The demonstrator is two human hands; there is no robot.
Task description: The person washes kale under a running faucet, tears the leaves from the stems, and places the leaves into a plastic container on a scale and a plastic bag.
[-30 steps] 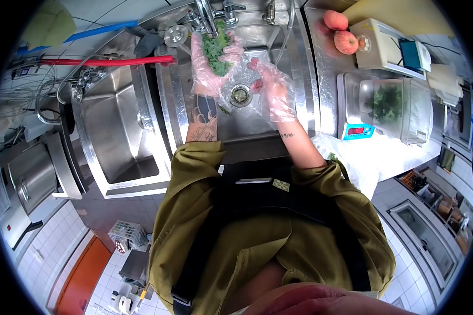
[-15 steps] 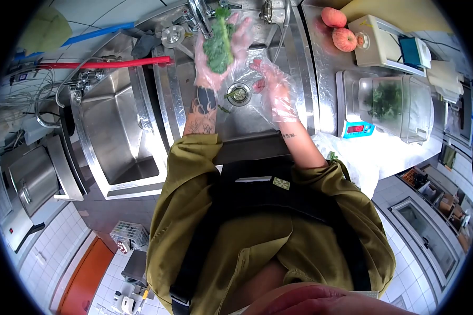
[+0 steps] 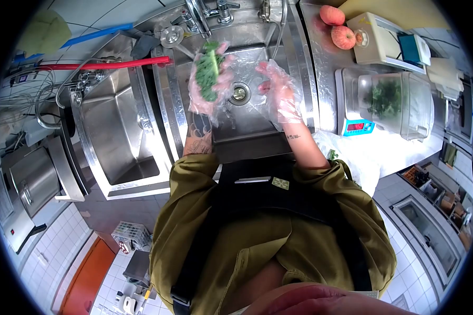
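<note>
A curly kale leaf (image 3: 208, 73) with a pale stem lies across the palm of my left hand (image 3: 224, 84), which is in a clear plastic glove. The fingers curl around the leaf's edge, over the left part of the sink (image 3: 247, 123). My right hand (image 3: 279, 92), gloved the same way, is over the right side of the sink. Its fingers are apart and nothing is in them. Between the two hands is the drain (image 3: 239, 94). The faucet (image 3: 198, 18) stands above the leaf at the back of the sink.
A second sink (image 3: 118, 115) is on the left, with a red hose (image 3: 110, 63) across its back. To the right, a clear container (image 3: 415, 113) holding greens rests on a digital scale (image 3: 356, 127). Two apples (image 3: 343, 38) lie behind it.
My left hand has come away from the faucet, toward me and slightly left, with the kale leaf in it. My right hand has barely shifted. Green scraps seen near the drain no longer show.
</note>
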